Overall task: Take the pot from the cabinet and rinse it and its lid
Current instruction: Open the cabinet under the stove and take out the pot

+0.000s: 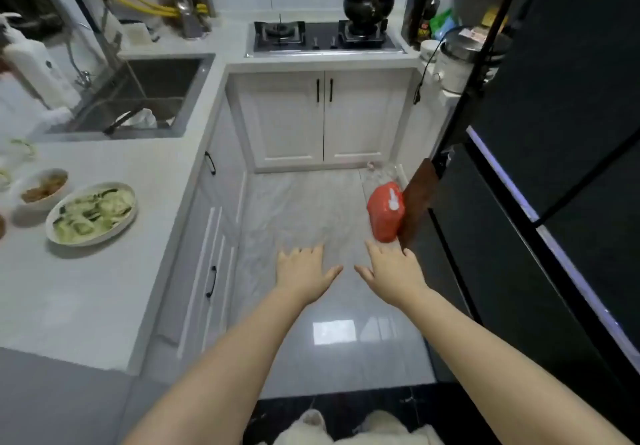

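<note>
Both my arms stretch forward over the kitchen floor, palms down. My left hand (304,269) and my right hand (388,269) have straight, spread fingers and hold nothing. Ahead, under the stove, stands a white cabinet (323,119) with two doors, both closed. The steel sink (145,93) is set in the counter at the left, with a tap (81,77) at its left side. A black pot (369,3) sits on the right burner of the stove. No pot from inside a cabinet is in view.
On the left counter (86,288) stand a plate of sliced cucumber (91,212) and a small bowl (43,188). A red plastic jug (386,210) stands on the floor beside a dark fridge (554,202) at the right. A rice cooker (457,63) sits right of the stove.
</note>
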Demonstrator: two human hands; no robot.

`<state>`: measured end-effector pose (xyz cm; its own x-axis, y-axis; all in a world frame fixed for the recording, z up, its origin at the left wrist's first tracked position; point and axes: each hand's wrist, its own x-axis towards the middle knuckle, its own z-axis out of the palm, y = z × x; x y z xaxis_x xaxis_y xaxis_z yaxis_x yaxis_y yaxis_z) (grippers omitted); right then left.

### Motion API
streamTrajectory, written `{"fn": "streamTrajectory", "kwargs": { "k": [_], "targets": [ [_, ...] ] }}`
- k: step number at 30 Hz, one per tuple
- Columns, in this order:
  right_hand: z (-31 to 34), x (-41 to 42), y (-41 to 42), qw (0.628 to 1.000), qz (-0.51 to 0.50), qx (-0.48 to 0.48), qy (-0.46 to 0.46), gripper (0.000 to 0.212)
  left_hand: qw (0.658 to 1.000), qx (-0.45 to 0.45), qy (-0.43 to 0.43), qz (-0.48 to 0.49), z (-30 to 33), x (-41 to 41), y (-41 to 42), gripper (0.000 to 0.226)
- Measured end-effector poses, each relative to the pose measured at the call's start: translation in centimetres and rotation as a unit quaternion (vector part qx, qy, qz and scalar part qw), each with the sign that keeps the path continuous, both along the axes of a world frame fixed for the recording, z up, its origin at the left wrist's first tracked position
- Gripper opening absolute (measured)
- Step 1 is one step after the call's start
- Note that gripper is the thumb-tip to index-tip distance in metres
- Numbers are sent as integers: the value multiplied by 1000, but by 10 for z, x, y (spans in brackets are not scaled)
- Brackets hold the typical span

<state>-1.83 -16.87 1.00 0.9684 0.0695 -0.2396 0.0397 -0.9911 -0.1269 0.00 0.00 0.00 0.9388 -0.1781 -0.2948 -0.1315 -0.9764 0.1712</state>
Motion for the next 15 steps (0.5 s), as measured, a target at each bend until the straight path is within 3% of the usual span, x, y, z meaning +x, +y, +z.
{"fn": "streamTrajectory", "kwargs": {
  "k": [15],
  "targets": [
    [-77,57,-28,991,27,-10,127,59,994,26,108,19,-68,45,-13,71]
  ]
}}
